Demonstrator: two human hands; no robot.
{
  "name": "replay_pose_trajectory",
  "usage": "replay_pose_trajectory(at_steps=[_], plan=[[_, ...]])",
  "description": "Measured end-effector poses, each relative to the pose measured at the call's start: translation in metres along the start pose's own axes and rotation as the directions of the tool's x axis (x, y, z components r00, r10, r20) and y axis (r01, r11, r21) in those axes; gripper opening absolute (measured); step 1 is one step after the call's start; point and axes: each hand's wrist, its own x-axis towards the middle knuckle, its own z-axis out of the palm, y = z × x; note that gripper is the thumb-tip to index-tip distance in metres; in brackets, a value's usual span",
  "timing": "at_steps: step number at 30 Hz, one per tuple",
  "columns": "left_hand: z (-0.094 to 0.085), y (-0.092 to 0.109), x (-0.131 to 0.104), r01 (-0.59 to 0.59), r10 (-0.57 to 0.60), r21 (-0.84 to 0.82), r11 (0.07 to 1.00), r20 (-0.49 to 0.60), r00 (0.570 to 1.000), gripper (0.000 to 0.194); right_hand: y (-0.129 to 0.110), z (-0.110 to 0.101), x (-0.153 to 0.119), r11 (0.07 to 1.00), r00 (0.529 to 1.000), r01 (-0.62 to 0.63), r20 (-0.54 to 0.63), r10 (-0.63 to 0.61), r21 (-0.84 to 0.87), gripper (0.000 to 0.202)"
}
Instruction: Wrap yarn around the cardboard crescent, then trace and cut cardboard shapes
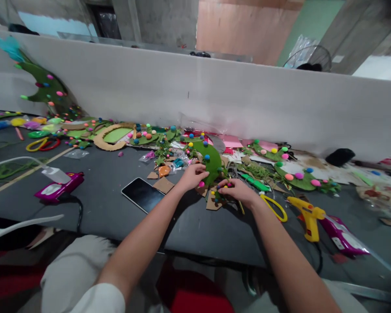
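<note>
A green felt crescent point(212, 161) with colored pom-poms stands tilted over the middle of the dark table. My left hand point(194, 177) grips its left edge between thumb and fingers, near a pink pom-pom. At the crescent's lower right end, my right hand point(237, 191) has its fingers pinched together among small pom-poms and green leafy trim. What exactly those fingertips hold is hidden. Pieces of brown cardboard point(214, 202) lie beneath the crescent. Just right of my right hand are yellow-handled scissors point(276, 208) and a green tool handle point(254, 182).
A phone point(141, 194) lies left of my left forearm. To the right rest a yellow glue gun point(308, 215) and a purple device point(343, 237); another purple device point(59, 188) sits left. Finished-looking crescents point(296, 178) and craft scraps line the white partition point(150, 87).
</note>
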Motion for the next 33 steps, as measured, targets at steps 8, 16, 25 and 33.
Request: replay_pose_trajectory(at_steps=[8,16,25,33], plan=[[-0.010,-0.002,-0.012,-0.082,0.124,0.263,0.961,-0.146,0.982,0.028,-0.007,-0.010,0.018,0.948,0.993,0.093,0.092,-0.068,-0.304,0.011],[0.011,0.037,-0.037,-0.344,0.336,0.471,0.813,0.103,0.936,0.025,0.006,-0.015,0.025,0.907,0.979,0.091,-0.132,-0.158,-0.411,0.007],[0.019,0.043,-0.075,-0.490,0.270,0.611,0.622,0.420,0.867,0.033,0.005,-0.019,0.031,0.950,0.899,0.171,-0.353,-0.259,-0.261,0.025],[0.010,0.044,-0.112,-0.470,0.260,0.670,0.574,0.395,0.881,0.044,0.005,-0.031,0.021,0.994,0.950,0.081,-0.296,-0.099,-0.073,0.036]])
